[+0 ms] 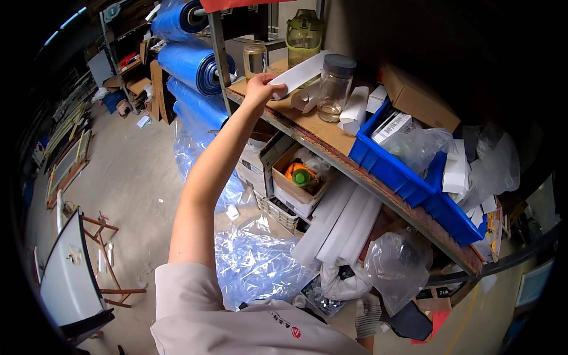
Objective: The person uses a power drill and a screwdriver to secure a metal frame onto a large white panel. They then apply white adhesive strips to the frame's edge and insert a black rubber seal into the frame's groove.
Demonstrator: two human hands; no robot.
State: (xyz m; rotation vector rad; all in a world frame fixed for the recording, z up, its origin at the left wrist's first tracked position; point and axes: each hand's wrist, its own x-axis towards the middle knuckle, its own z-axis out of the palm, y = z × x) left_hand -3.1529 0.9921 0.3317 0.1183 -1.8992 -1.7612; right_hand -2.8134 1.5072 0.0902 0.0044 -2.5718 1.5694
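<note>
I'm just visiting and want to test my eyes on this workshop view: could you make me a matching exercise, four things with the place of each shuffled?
Things
1. Long white piece
2. Glass jar with grey lid
3. Round green cap
4. Blue rolls

Places
A. In an open cardboard box below the shelf top
B. Stacked past the left end of the shelf
C. Gripped by the person's left hand
D. Standing on the shelf top

Right pairs: 1-C, 2-D, 3-A, 4-B
</note>
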